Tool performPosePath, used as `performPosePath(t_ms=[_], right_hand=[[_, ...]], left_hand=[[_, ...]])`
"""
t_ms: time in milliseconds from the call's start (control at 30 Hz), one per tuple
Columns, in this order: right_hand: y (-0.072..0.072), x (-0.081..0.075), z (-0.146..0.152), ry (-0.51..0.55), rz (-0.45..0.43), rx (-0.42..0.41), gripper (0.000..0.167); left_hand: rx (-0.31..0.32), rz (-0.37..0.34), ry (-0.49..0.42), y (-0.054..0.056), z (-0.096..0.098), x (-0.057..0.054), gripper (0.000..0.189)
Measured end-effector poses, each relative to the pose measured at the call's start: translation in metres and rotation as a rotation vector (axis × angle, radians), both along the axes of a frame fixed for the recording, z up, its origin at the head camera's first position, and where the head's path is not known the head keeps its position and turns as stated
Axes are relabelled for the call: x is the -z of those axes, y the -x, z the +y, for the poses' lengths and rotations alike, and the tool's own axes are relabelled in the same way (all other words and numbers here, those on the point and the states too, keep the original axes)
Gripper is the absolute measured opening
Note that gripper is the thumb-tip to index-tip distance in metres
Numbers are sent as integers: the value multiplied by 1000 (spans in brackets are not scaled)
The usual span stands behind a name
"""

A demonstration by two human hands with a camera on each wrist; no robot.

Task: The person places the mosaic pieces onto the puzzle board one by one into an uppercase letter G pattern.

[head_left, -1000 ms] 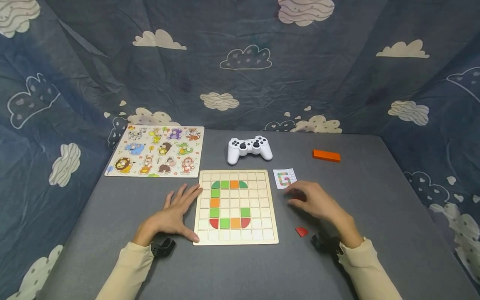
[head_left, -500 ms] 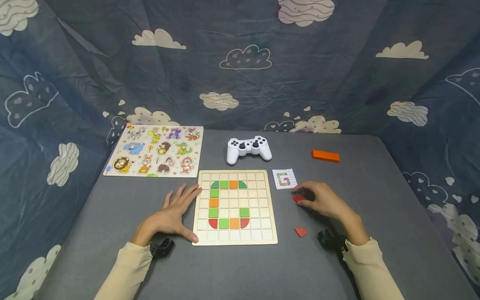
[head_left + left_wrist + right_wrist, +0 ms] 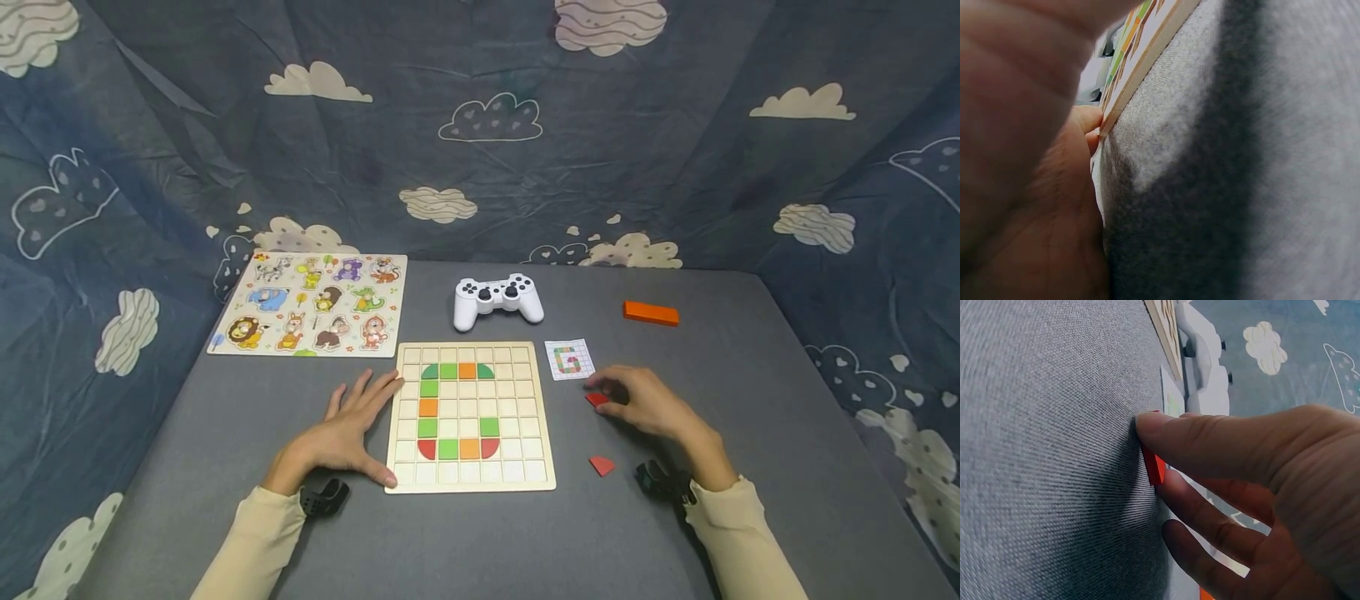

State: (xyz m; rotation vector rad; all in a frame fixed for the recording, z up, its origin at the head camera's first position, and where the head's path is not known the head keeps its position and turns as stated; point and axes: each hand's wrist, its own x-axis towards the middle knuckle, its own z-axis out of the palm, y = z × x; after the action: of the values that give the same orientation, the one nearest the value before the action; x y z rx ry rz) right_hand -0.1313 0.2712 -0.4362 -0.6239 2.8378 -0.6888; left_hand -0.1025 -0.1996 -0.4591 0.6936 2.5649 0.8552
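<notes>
A square wooden grid board [image 3: 521, 468] lies on the table, with green, orange and red tiles set in its cells in a G-like shape. My left hand [image 3: 337, 437] spreads its fingers at the board's left side, with thumb and fingertips at the edge; the left wrist view shows fingertips against the wooden rim. Right of the board, my right hand [image 3: 645, 402] pinches a red tile [image 3: 1154, 464] between thumb and fingers, low over the cloth. Its far part is hidden by the thumb. Closer to me lies a second red tile [image 3: 602, 466], quarter-round in shape.
A small pattern card [image 3: 558, 367] lies right of the board's top corner, just beyond my right fingertips. Farther back are a white game controller [image 3: 498, 300], an orange block [image 3: 651, 313] and an animal puzzle board [image 3: 307, 304]. A cloud-print cloth hangs behind.
My right hand has shifted slightly right, away from the card, and the red tile at its fingertips now shows more. My left hand stays in place at the board.
</notes>
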Motion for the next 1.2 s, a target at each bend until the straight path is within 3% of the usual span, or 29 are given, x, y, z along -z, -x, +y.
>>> performPosePath(t_ms=[333, 967, 1200], right_hand=[[0, 1, 0, 8, -7, -3, 33], [1, 1, -3, 74, 63, -51, 14], [0, -4, -11, 80, 49, -37, 15]], left_hand=[[11, 27, -56, -1, -2, 4, 143], [-4, -2, -10, -2, 0, -1, 142], [2, -2, -9, -1, 0, -2, 141]])
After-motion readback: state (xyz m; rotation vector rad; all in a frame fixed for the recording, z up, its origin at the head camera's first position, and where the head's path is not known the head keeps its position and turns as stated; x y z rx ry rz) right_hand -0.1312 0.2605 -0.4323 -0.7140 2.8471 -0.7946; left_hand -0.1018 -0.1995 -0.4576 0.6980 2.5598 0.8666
